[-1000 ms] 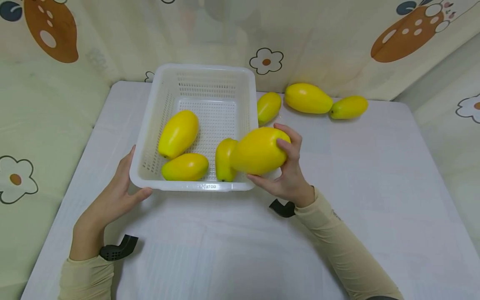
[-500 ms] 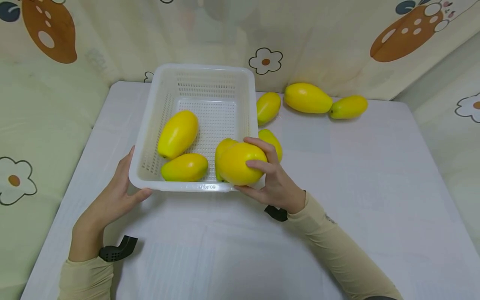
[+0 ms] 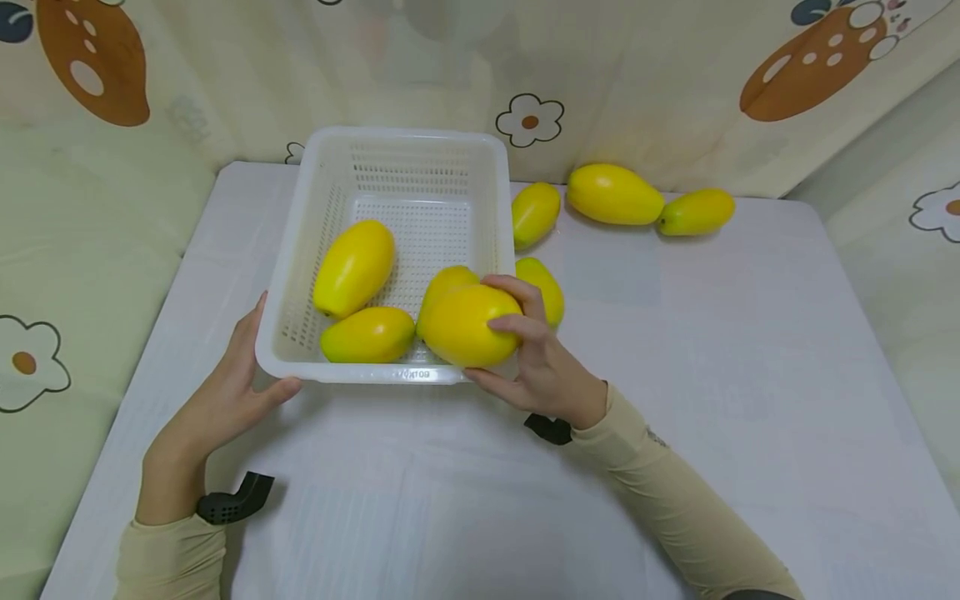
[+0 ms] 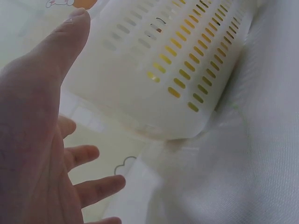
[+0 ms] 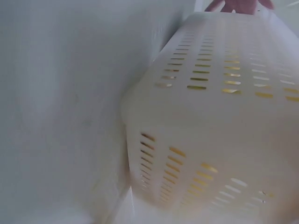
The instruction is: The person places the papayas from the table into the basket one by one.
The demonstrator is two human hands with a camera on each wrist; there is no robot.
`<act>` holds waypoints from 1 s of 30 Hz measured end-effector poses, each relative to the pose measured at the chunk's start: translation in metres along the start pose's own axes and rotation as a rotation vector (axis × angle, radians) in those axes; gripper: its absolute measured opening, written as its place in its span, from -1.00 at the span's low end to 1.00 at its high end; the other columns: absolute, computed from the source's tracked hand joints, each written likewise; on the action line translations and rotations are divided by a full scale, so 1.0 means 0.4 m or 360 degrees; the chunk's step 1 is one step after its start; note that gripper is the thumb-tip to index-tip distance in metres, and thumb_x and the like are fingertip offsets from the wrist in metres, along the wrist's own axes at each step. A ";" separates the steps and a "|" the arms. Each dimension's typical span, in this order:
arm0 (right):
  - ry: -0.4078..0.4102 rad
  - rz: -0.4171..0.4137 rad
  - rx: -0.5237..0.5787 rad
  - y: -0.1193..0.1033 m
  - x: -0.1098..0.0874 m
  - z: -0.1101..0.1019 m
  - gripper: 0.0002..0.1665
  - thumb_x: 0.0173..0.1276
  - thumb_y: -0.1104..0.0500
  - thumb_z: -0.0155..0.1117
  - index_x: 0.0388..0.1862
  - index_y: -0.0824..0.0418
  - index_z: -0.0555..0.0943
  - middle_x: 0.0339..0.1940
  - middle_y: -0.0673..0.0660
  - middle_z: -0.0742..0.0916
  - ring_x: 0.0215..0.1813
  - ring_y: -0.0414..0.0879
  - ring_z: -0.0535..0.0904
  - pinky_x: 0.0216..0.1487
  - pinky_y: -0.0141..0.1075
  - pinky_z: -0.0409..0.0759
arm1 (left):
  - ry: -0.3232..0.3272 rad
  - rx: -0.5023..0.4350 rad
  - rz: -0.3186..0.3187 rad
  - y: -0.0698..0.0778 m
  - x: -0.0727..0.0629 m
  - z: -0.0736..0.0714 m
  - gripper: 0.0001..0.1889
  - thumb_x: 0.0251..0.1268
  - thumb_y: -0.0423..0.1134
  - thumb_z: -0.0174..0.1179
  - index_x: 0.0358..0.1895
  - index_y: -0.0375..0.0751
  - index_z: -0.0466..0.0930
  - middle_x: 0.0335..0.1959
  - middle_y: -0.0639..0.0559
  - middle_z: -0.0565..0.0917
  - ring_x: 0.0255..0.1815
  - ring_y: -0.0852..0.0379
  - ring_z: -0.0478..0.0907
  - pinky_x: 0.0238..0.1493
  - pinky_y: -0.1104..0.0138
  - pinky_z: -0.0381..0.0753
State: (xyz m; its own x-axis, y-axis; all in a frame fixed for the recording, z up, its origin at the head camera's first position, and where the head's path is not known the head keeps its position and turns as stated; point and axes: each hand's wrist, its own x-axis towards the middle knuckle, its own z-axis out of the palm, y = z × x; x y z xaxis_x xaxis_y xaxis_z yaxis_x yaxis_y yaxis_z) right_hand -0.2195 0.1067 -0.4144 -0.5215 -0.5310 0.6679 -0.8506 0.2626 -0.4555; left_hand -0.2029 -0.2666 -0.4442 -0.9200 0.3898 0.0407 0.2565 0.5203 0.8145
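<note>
In the head view, my right hand (image 3: pixel 540 358) grips a large yellow mango (image 3: pixel 468 327) low over the front right corner of the white basket (image 3: pixel 397 375). Part of another mango (image 3: pixel 450 279) shows behind the held one. Two more, a big mango (image 3: pixel 355 268) and a greener mango (image 3: pixel 369 335), lie in the basket's left half. My left hand (image 3: pixel 236 379) is at the basket's front left corner, fingers extended along the side. The left wrist view shows that hand's thumb (image 4: pixel 63 44) beside the slotted basket wall (image 4: pixel 135 93) and its fingers spread.
Outside the basket's right wall lie a mango (image 3: pixel 542 290) and a second mango (image 3: pixel 537 215). Along the table's back edge are a large mango (image 3: pixel 615 194) and a smaller mango (image 3: pixel 697 212). A patterned curtain (image 3: pixel 420 75) hangs behind the white table (image 3: pixel 712 358).
My right hand has moved left and toward the front with the mango, over the basket corner. The mango beneath it has shifted slightly. My left hand stays at its corner.
</note>
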 end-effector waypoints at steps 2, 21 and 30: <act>-0.0028 0.0047 -0.0017 -0.001 -0.001 0.004 -0.12 -0.05 0.20 0.57 0.06 0.20 0.11 0.28 0.47 0.23 0.32 0.24 0.24 0.40 -0.10 0.25 | 0.0001 0.0003 0.0002 0.000 -0.001 0.000 0.19 -0.01 -0.37 0.38 0.53 0.19 -0.37 0.52 0.16 -0.14 0.46 0.15 -0.15 0.35 -0.26 -0.08; -0.0240 0.0125 -0.0358 -0.006 0.007 0.013 -0.50 0.32 -0.07 0.24 0.12 0.08 0.34 0.35 0.29 0.32 0.36 0.11 0.25 0.35 -0.13 0.33 | 0.0004 0.0029 0.0002 0.004 0.000 -0.003 0.18 0.03 -0.36 0.37 0.53 0.19 -0.37 0.53 0.16 -0.16 0.49 0.08 -0.17 0.37 -0.26 -0.09; -0.0412 -0.0118 -0.0544 0.006 0.006 0.015 -0.70 0.48 0.05 0.00 0.00 0.14 0.58 0.14 0.14 0.60 0.20 0.00 0.49 0.28 -0.12 0.40 | 0.0009 0.0028 0.0020 -0.001 0.001 0.000 0.20 -0.03 -0.37 0.39 0.53 0.19 -0.36 0.52 0.16 -0.13 0.45 0.15 -0.14 0.35 -0.25 -0.07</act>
State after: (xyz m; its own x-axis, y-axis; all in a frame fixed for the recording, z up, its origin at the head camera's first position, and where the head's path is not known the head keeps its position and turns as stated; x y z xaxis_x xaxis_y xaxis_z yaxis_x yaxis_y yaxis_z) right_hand -0.2225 0.1011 -0.4174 -0.4613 -0.7316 0.5019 -0.8810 0.4446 -0.1616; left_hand -0.2034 -0.2667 -0.4444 -0.9182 0.3924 0.0542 0.2735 0.5289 0.8034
